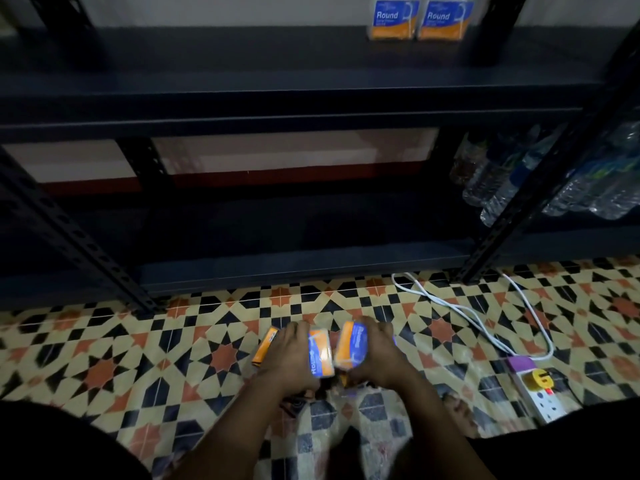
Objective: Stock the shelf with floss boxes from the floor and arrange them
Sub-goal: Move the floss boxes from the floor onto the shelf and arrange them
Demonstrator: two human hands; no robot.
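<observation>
Dim all round: my shelf (311,98) sits in deep shadow, the patterned floor (138,358) catches the most light. My hands and their boxes smear with motion blur. Straight posts bow near the edges.

- Upper shelf (242,74): standing open across left and middle; two floss boxes (419,19) occupying the back right.
- Lower shelf (277,230): lying open; water bottles (502,174) crowding the right bay.
- Uprights (79,244) framing the opening.
- Cable (460,310) and power strip (540,389) lying on the floor (138,358), right.
</observation>
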